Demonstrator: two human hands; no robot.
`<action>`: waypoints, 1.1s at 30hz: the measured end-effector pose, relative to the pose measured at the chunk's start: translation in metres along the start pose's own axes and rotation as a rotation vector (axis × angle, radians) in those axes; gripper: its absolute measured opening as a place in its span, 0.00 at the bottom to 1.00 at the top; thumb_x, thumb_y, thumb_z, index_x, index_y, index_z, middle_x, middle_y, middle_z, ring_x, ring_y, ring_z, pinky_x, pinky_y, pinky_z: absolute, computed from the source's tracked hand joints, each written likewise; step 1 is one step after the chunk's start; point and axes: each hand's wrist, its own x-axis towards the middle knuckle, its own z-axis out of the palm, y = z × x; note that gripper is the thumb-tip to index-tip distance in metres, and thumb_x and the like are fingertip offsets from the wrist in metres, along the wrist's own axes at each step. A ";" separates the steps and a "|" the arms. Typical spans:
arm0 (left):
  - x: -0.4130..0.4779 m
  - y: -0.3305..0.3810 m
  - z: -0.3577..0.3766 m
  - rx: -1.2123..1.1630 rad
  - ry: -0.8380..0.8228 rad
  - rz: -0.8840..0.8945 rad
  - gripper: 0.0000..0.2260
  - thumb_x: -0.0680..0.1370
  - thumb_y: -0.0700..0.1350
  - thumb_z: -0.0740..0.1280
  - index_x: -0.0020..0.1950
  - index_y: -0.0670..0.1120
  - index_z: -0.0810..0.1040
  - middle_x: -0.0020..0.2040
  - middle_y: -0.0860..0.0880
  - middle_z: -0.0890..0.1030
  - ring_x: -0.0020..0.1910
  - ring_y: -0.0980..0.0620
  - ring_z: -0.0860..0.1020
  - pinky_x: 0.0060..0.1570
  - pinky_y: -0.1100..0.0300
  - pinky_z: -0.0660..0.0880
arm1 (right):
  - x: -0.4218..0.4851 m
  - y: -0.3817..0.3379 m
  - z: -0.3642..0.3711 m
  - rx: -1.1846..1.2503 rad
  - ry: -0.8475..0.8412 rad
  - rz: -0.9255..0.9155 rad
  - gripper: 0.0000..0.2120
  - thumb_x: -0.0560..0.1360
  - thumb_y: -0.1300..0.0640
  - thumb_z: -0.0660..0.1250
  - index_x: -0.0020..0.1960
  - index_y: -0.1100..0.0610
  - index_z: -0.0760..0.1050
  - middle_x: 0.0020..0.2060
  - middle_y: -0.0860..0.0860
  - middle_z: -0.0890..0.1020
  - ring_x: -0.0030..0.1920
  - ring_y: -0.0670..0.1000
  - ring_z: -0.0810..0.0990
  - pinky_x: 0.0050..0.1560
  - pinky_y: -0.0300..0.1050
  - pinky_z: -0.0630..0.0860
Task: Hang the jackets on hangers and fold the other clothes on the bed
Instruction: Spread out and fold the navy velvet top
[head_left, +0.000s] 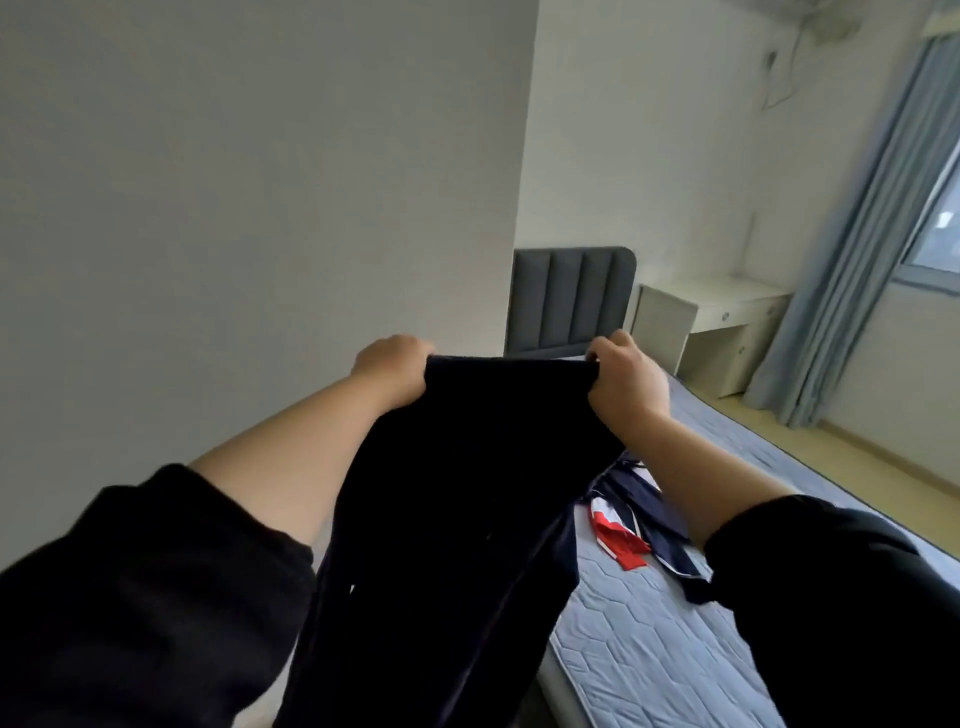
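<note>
In the middle of the frame, the left hand and right hand are each clamping a top corner of the dark trousers, fingers curled round the stretched upper edge. They are holding the garment up in the air, probably so the cloth is hanging flat and the legs are falling straight, ready for folding. Its long axis is running from that taut edge down toward the lower left of the frame, legs pointing downward. At lower right the bed is carrying crumpled red-and-navy clothes.
</note>
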 end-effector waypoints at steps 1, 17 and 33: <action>-0.006 -0.004 -0.004 0.032 -0.102 -0.041 0.06 0.73 0.40 0.60 0.41 0.47 0.76 0.46 0.45 0.80 0.42 0.43 0.76 0.39 0.58 0.68 | -0.003 0.003 -0.002 -0.041 -0.081 0.011 0.07 0.72 0.67 0.63 0.48 0.60 0.75 0.48 0.55 0.74 0.39 0.57 0.73 0.34 0.44 0.65; -0.055 -0.007 0.006 -0.151 -0.265 -0.316 0.07 0.72 0.37 0.57 0.39 0.43 0.74 0.41 0.44 0.78 0.40 0.44 0.75 0.40 0.60 0.69 | -0.033 0.047 -0.021 0.066 -0.408 0.358 0.04 0.72 0.65 0.61 0.42 0.61 0.74 0.38 0.55 0.76 0.39 0.55 0.74 0.40 0.43 0.69; -0.048 0.027 0.037 -0.782 -0.597 -0.217 0.30 0.61 0.69 0.71 0.47 0.44 0.81 0.42 0.47 0.83 0.42 0.48 0.82 0.46 0.58 0.77 | -0.096 0.100 -0.050 0.241 -0.134 0.839 0.08 0.71 0.65 0.57 0.35 0.64 0.71 0.33 0.57 0.75 0.34 0.55 0.73 0.35 0.44 0.68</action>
